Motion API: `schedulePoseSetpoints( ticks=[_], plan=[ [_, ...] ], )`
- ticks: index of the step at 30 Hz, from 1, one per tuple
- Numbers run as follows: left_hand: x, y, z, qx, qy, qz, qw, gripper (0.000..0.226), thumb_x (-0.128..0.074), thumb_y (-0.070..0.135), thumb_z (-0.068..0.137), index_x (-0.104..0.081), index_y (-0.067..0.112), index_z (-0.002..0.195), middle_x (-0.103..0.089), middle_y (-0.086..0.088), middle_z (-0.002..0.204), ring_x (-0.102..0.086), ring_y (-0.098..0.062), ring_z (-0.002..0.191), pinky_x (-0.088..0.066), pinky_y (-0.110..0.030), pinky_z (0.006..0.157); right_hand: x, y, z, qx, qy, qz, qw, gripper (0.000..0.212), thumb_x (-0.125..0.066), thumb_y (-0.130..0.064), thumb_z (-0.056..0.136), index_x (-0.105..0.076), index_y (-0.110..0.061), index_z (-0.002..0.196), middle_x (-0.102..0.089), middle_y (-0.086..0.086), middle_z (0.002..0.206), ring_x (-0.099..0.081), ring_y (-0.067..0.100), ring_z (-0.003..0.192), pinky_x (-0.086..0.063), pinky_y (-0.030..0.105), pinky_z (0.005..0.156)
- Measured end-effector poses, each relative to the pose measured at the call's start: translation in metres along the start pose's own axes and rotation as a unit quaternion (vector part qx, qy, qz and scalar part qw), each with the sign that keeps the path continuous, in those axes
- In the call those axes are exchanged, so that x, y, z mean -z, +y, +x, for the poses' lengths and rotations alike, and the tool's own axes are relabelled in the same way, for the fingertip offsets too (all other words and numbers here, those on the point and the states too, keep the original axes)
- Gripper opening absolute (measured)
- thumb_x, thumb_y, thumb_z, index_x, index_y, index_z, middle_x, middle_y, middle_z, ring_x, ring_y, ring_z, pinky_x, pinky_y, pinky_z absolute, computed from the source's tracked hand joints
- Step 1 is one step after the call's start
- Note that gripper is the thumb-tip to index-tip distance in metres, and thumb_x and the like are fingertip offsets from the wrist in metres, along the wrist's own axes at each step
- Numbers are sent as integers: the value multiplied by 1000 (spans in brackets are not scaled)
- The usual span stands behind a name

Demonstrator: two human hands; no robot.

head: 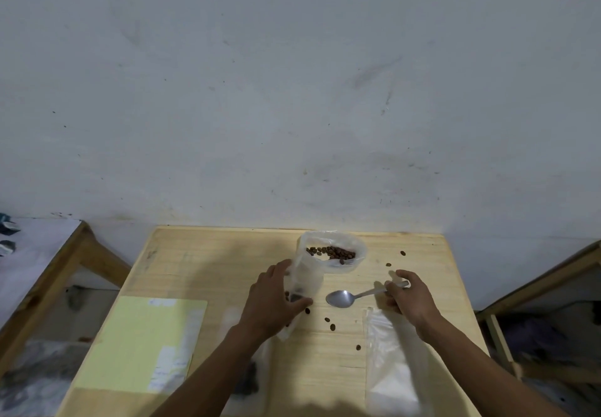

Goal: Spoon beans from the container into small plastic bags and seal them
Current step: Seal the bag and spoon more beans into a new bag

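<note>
A clear container (338, 265) lined with plastic stands at the back of the wooden table (201, 254), with brown beans (335, 252) in it. My left hand (274, 303) grips a small clear plastic bag (305, 281) that stands upright in front of the container, a few beans at its bottom. My right hand (406, 296) holds the handle of a metal spoon (341, 298). The spoon's empty bowl rests on the table to the right of the bag.
Several loose beans (330, 324) lie scattered on the table. A stack of empty clear bags (390, 361) lies at the front right. A yellow paper sheet (143, 345) covers the front left. Another bag with beans (250, 381) lies under my left forearm. Wooden furniture flanks both sides.
</note>
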State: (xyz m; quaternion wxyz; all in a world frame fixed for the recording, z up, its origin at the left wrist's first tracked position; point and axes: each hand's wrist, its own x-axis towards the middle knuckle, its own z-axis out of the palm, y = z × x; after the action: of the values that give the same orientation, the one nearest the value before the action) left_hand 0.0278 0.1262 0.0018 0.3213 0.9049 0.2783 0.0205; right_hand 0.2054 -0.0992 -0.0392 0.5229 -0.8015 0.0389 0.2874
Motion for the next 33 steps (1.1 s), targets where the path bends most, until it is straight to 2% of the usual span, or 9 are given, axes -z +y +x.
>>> schedulePoseSetpoints(
  ticks=[3,5,11,14,16,22,26,31,33],
  plan=[
    [1,3,2,-5,4,-3,1000,87,-76,55,73,-35,26,144,-51,8,133,-48,-14,116,-42,-34,96,5,-11,-3,20,-18,-97,995,41,-60,-23,93,-46,-23,132,-70,13,84,-64,22,58,-51,32,57],
    [2,6,4,-5,7,-6,1000,87,-76,54,73,-35,27,144,-51,8,133,-48,-15,117,-41,-34,96,5,-24,-11,51,-43,-116,991,31,-63,-25,93,-55,-16,121,-70,9,81,-65,16,56,-52,30,58],
    [1,33,13,-22,12,-37,999,91,-77,60,68,-36,26,143,-51,8,131,-48,-14,116,-45,-39,97,-26,-70,-55,168,-256,-90,948,30,-78,-31,82,-70,-22,109,-71,0,91,-66,6,81,-50,17,74],
    [2,41,17,-26,7,-89,996,95,-79,62,63,-39,25,141,-53,7,129,-52,-13,113,-49,-39,94,-40,-75,-56,205,-177,-39,962,6,-75,-27,84,-73,-21,83,-63,-7,69,-58,10,69,-49,30,72],
    [5,42,18,-31,10,-124,992,87,-80,55,67,-41,24,139,-54,9,125,-54,-12,109,-49,-31,90,-39,-80,-53,211,-127,-15,969,14,-70,-22,89,-70,-16,75,-57,-10,63,-55,11,66,-47,30,70],
    [27,48,20,-7,83,-194,977,2,-61,21,96,-61,19,97,-66,10,87,-59,2,77,-42,-5,64,-28,-90,-52,241,-115,-55,962,21,-62,-24,94,-67,-13,77,-66,10,79,-60,29,77,-50,41,77],
    [36,44,24,9,62,-242,968,8,-68,20,92,-67,19,84,-70,5,79,-61,2,70,-41,-7,63,-17,-102,-52,257,-128,-76,955,17,-61,-20,94,-68,-13,81,-68,2,80,-57,11,75,-44,29,75],
    [42,46,27,-37,47,-247,967,6,-70,18,89,-67,18,84,-72,0,77,-68,-16,77,-53,-29,74,-8,-114,-53,261,-160,-105,946,13,-67,-23,91,-67,-14,82,-62,-4,76,-52,8,69,-42,25,71],
    [44,52,26,-67,43,-225,971,8,-70,19,89,-67,21,82,-72,6,76,-67,-11,75,-54,-26,73,-7,-121,-56,278,-172,-121,937,7,-72,-22,86,-69,-16,84,-65,-6,79,-54,5,71,-45,20,71]
  ],
)
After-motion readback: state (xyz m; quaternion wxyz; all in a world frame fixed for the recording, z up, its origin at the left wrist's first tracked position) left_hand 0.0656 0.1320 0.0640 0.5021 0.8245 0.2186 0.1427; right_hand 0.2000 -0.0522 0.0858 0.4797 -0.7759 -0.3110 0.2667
